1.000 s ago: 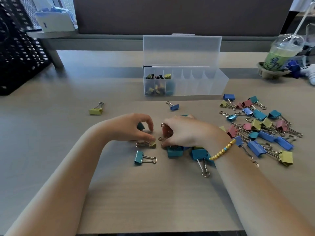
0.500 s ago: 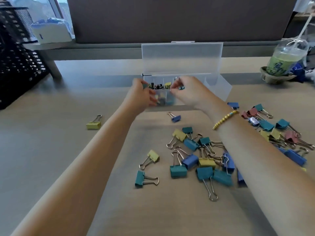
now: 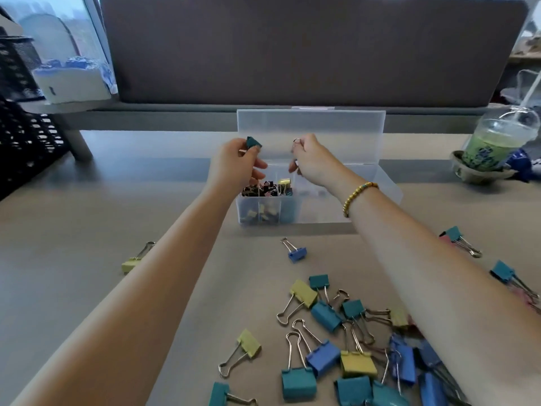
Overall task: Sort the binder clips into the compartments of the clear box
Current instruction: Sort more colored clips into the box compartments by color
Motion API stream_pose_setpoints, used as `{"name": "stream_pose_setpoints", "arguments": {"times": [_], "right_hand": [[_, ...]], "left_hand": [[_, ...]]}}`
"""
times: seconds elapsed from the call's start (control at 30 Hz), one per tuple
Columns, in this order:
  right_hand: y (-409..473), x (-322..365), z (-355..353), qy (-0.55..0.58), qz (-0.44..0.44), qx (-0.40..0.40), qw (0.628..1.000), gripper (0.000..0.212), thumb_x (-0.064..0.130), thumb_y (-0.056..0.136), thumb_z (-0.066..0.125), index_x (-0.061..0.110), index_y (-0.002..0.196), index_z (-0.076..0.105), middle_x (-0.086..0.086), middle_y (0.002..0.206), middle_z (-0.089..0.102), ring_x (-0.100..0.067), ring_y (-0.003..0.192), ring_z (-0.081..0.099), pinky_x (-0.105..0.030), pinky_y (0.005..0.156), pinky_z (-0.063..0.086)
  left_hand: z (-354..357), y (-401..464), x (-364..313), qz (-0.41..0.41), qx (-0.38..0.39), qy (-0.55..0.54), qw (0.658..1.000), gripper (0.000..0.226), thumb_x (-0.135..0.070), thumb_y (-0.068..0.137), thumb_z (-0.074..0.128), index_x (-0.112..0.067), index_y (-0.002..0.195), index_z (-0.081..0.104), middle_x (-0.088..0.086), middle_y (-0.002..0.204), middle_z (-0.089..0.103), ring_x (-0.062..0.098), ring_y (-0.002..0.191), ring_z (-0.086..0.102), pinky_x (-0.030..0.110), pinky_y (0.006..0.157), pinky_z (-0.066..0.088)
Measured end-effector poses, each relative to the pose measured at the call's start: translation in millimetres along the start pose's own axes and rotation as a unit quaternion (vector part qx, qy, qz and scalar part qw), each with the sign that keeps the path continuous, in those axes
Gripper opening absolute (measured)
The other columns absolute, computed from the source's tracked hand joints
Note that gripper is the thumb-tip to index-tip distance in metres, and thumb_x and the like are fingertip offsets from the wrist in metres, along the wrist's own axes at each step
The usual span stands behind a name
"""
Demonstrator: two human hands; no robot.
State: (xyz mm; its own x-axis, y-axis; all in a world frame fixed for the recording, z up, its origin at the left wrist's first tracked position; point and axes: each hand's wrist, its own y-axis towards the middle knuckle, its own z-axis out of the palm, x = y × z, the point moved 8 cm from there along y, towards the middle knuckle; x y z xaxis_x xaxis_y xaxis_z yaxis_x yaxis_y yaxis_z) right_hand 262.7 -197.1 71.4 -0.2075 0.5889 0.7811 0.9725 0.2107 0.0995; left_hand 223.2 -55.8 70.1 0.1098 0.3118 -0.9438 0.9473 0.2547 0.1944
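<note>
The clear box (image 3: pixel 322 212) stands open on the table, lid (image 3: pixel 328 133) upright behind it. Its left compartments hold small clips (image 3: pixel 268 190); the right ones look bare. My left hand (image 3: pixel 237 165) hovers over the left end of the box and pinches a small teal clip (image 3: pixel 253 142). My right hand (image 3: pixel 311 159) is over the middle compartments, pinching a clip by its wire loop (image 3: pixel 296 141); the clip's body is hidden by my fingers. A pile of teal, blue and yellow clips (image 3: pixel 345 347) lies on the table in front.
A lone blue clip (image 3: pixel 297 253) lies just before the box and a yellow one (image 3: pixel 131 262) at the left. More clips (image 3: pixel 465 241) lie at the right. An iced green drink (image 3: pixel 491 148) stands far right, a black mesh basket (image 3: pixel 26 142) far left.
Both hands left the clip pile, each carrying a clip, and rose over the open box. The camera view tilted up and moved closer to the box.
</note>
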Motion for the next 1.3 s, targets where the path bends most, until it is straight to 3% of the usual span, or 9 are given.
{"name": "stream_pose_setpoints", "arguments": {"times": [0.07, 0.2, 0.3, 0.5, 0.63, 0.8, 1.0, 1.2, 1.3], "right_hand": [[4.3, -4.1, -12.9, 0.047, 0.002, -0.027, 0.999, 0.025, 0.023, 0.103, 0.026, 0.007, 0.103, 0.045, -0.008, 0.080, 0.062, -0.016, 0.074, 0.058, -0.030, 0.073, 0.048], [10.5, -7.1, -22.6, -0.009, -0.028, -0.018, 0.999, 0.030, 0.025, 0.098, 0.047, 0.006, 0.092, 0.069, -0.007, 0.081, 0.064, -0.014, 0.071, 0.056, -0.025, 0.069, 0.041], [14.9, -11.5, -18.4, 0.005, -0.014, 0.003, 1.000, 0.022, 0.027, 0.094, 0.054, 0.008, 0.092, 0.066, -0.005, 0.084, 0.060, -0.008, 0.064, 0.047, -0.023, 0.059, 0.037], [23.8, -19.2, -1.2, -0.049, -0.028, 0.018, 0.998, 0.031, 0.026, 0.097, 0.049, 0.007, 0.091, 0.072, -0.006, 0.094, 0.066, -0.017, 0.086, 0.055, -0.022, 0.071, 0.035], [27.9, -23.1, 0.2, -0.036, -0.033, -0.002, 0.999, 0.024, 0.020, 0.097, 0.048, 0.004, 0.096, 0.067, 0.003, 0.076, 0.057, -0.012, 0.074, 0.051, -0.019, 0.057, 0.037], [27.0, -18.7, -4.6, -0.042, -0.073, -0.052, 0.995, 0.017, 0.017, 0.095, 0.051, 0.007, 0.088, 0.063, -0.003, 0.083, 0.062, -0.019, 0.080, 0.059, -0.025, 0.065, 0.046], [1.8, 4.0, 13.9, -0.313, -0.259, -0.038, 0.913, 0.019, 0.020, 0.094, 0.051, 0.011, 0.096, 0.067, -0.007, 0.098, 0.069, -0.027, 0.091, 0.060, -0.027, 0.063, 0.036], [5.7, -0.2, 20.1, -0.416, -0.241, -0.018, 0.877, 0.021, 0.010, 0.092, 0.051, 0.017, 0.104, 0.068, -0.007, 0.100, 0.068, -0.029, 0.095, 0.060, -0.026, 0.063, 0.034], [9.6, -6.3, 26.4, -0.447, -0.208, 0.034, 0.870, 0.023, 0.025, 0.095, 0.050, 0.024, 0.108, 0.068, -0.005, 0.104, 0.063, -0.025, 0.100, 0.056, -0.028, 0.065, 0.037]], "left_hand": [[7.4, 7.1, -1.9, 0.007, 0.005, 0.008, 1.000, 0.014, -0.014, 0.098, 0.043, -0.008, 0.105, 0.054, 0.001, 0.073, 0.061, 0.011, 0.056, 0.058, 0.022, 0.054, 0.051], [20.1, 17.9, 1.6, 0.011, 0.013, 0.019, 1.000, 0.018, -0.014, 0.098, 0.043, -0.004, 0.108, 0.054, 0.001, 0.073, 0.061, 0.012, 0.058, 0.057, 0.023, 0.056, 0.051], [24.1, 24.8, 7.1, 0.007, 0.012, 0.021, 1.000, 0.017, -0.015, 0.098, 0.042, -0.005, 0.107, 0.054, 0.002, 0.074, 0.061, 0.012, 0.059, 0.057, 0.024, 0.058, 0.052], [23.8, 31.5, 19.3, -0.003, 0.001, 0.005, 1.000, 0.013, -0.016, 0.098, 0.043, -0.009, 0.103, 0.053, 0.002, 0.074, 0.062, 0.013, 0.059, 0.059, 0.029, 0.065, 0.055], [24.3, 30.2, 22.4, 0.013, -0.003, 0.017, 1.000, 0.012, -0.016, 0.098, 0.043, -0.011, 0.100, 0.053, 0.000, 0.072, 0.062, 0.011, 0.057, 0.057, 0.026, 0.062, 0.053], [24.5, 30.7, 24.9, 0.026, -0.006, 0.037, 0.999, 0.011, -0.017, 0.098, 0.043, -0.013, 0.099, 0.053, 0.000, 0.073, 0.063, 0.011, 0.056, 0.057, 0.028, 0.063, 0.053], [23.9, 31.7, 26.3, 0.021, -0.008, 0.041, 0.999, 0.012, -0.017, 0.098, 0.043, -0.012, 0.095, 0.053, 0.000, 0.072, 0.063, 0.012, 0.055, 0.057, 0.035, 0.067, 0.054], [25.5, 30.6, 24.4, 0.029, -0.003, 0.066, 0.997, 0.012, -0.018, 0.098, 0.042, -0.012, 0.096, 0.052, 0.000, 0.073, 0.063, 0.012, 0.055, 0.058, 0.036, 0.069, 0.054], [24.7, 30.2, 23.3, 0.026, -0.006, 0.064, 0.998, 0.014, -0.017, 0.099, 0.039, -0.012, 0.096, 0.051, 0.000, 0.072, 0.062, 0.012, 0.055, 0.057, 0.035, 0.067, 0.054]]}}
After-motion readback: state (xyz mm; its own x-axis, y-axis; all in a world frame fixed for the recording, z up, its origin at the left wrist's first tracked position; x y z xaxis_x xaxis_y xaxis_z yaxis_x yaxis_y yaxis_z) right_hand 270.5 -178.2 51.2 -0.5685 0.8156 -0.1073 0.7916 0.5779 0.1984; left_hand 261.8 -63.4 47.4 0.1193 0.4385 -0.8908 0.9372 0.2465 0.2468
